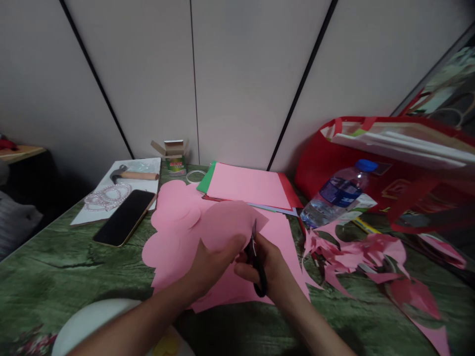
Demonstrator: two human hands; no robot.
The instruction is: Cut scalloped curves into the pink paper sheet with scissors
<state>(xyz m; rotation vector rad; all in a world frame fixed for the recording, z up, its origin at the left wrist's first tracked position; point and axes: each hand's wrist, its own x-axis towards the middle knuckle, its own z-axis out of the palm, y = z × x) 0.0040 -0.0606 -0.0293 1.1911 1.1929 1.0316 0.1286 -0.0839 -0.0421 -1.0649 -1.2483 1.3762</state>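
My left hand (218,257) pinches a piece of pink paper (226,220) with a rounded outline, held above the table. My right hand (269,259) grips a pair of black-handled scissors (259,272), their blades at the right edge of that paper beside a pointed corner. Beneath both hands lie larger pink sheets (293,262). Several rounded pink cutouts (172,205) overlap on the left side of these sheets. Part of the scissors is hidden by my right fingers.
Pink scraps (356,254) lie right, near a tilted water bottle (337,193) and a red bag (315,163). Coloured sheets (248,185) are stacked behind. Leftward are a phone (126,217), a hammer (137,175), a bead strand (107,198) and a small open box (175,160).
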